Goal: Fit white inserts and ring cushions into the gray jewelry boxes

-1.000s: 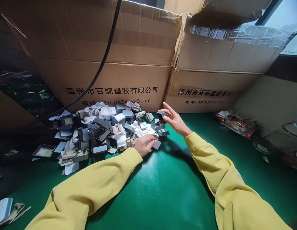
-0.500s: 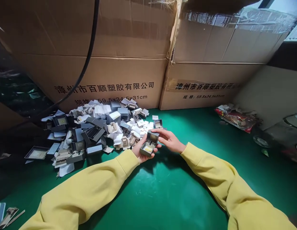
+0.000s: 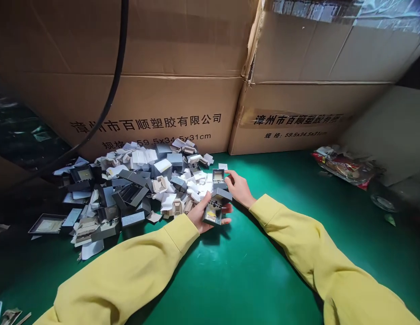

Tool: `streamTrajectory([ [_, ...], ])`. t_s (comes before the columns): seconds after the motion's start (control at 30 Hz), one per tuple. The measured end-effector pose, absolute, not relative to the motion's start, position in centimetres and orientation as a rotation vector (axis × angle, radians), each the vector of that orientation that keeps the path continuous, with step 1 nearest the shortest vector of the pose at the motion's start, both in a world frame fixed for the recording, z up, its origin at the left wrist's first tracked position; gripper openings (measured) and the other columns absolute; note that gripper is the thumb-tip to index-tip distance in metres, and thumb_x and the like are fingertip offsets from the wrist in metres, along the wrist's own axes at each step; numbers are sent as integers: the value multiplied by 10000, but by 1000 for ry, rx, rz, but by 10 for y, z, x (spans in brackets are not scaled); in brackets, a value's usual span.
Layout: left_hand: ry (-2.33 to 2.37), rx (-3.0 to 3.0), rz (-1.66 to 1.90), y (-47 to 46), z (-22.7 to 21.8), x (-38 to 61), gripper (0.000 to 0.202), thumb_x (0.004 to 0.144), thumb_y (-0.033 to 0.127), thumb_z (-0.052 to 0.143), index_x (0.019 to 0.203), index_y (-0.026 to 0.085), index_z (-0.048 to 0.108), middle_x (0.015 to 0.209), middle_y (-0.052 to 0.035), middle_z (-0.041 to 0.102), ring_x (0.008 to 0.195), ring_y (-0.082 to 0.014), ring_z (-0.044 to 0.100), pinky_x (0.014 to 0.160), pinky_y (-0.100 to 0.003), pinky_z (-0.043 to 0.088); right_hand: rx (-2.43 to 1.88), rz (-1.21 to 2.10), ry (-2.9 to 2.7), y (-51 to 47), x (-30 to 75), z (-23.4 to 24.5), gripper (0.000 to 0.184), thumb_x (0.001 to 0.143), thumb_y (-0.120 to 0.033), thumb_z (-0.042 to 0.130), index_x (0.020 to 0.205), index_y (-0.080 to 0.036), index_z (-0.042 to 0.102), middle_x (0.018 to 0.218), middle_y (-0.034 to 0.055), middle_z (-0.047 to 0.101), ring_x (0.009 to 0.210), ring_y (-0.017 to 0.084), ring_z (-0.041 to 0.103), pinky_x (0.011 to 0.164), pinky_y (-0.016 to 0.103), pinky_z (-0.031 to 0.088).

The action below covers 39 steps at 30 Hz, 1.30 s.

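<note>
In my left hand [image 3: 205, 214] is a small dark grey hinged box [image 3: 213, 213], its lid swung up and a pale yellowish piece inside. The fingers are wrapped under and around it. My right hand [image 3: 239, 187] is just behind and to the right, with thumb and fingertips at the right edge of a second small hinged box [image 3: 219, 177], which also stands with its lid up. To the left spreads a heap of similar grey boxes [image 3: 133, 189] mixed with white paper inserts [image 3: 196, 183].
Large cardboard cartons [image 3: 155, 104] with printed text stand along the back of the green table [image 3: 250, 271]. A black cable [image 3: 117, 76] hangs down at the left. A red plastic bag [image 3: 348, 167] lies at the right, and scraps are at the lower left.
My right hand has moved off the first box to the second one, which has shifted slightly left. My left hand has lowered and tilted its box. The view has shifted a little.
</note>
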<state>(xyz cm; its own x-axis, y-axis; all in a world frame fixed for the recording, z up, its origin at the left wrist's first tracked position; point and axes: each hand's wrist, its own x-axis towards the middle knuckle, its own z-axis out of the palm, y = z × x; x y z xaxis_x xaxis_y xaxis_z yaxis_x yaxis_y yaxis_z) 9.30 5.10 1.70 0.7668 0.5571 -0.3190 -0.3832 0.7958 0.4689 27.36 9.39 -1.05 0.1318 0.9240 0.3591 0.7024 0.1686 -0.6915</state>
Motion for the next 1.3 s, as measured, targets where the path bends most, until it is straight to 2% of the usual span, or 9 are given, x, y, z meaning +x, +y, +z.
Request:
streamTrajectory([
  [0.13,408,371,577,60,17,89,532,868,494,364,1144,80,549,1082,-194,624,1034,-291,573,856,-465,443,-1510,389,-1614,109,263,-8,305,821,-282,424,1073,-180,562,821,35,652,709,154,584,670,273,451],
  [0.27,414,308,730,70,22,85,578,830,501,407,1187,62,524,1177,-208,576,1107,-322,534,888,-441,438,-1482,433,-1593,127,265,-9,300,826,-283,421,1063,-168,564,870,43,659,664,135,572,658,268,456],
  [0.37,442,272,843,73,26,83,574,842,486,371,1180,49,526,1177,-209,573,1101,-305,543,811,-375,498,-1463,334,-1582,129,269,-10,306,833,-278,411,1072,-156,560,967,75,643,748,146,576,709,283,457],
  [0.47,454,267,854,75,28,80,578,862,476,321,1171,32,525,1141,-211,590,1047,-273,578,641,-286,537,-1452,131,-1471,113,274,-9,290,859,-278,371,1049,-157,553,1001,93,613,855,160,561,744,283,444],
  [0.63,463,281,872,78,27,76,553,870,481,303,1129,58,549,1037,-187,634,855,-222,640,455,-216,497,-1575,81,-1765,58,270,-5,335,877,-384,413,645,-190,556,631,11,550,610,121,489,586,241,368],
  [0.73,495,288,863,77,28,77,543,875,471,299,1109,55,558,945,-180,655,746,-205,643,434,-219,485,-1479,159,-2044,40,259,-4,225,813,-422,540,773,-212,608,796,25,609,760,149,522,631,244,380],
  [0.83,532,295,873,76,30,79,544,881,463,286,1099,48,562,884,-178,661,707,-208,636,443,-239,481,-1326,258,-2160,40,249,-5,158,792,-354,583,858,-214,619,922,45,610,878,174,510,728,274,402],
  [1.03,519,341,898,73,28,82,502,877,457,322,1040,71,599,856,-157,662,674,-189,623,465,-254,473,-1398,482,-1745,50,253,4,132,816,-256,500,737,-180,573,717,-4,581,625,110,488,597,240,391],
  [1.3,557,428,858,70,20,85,374,886,413,390,1035,136,593,804,-85,666,723,-181,635,619,-324,544,-1074,493,-1548,37,243,73,110,838,-300,506,810,-195,523,733,-18,553,559,73,494,514,205,402],
])
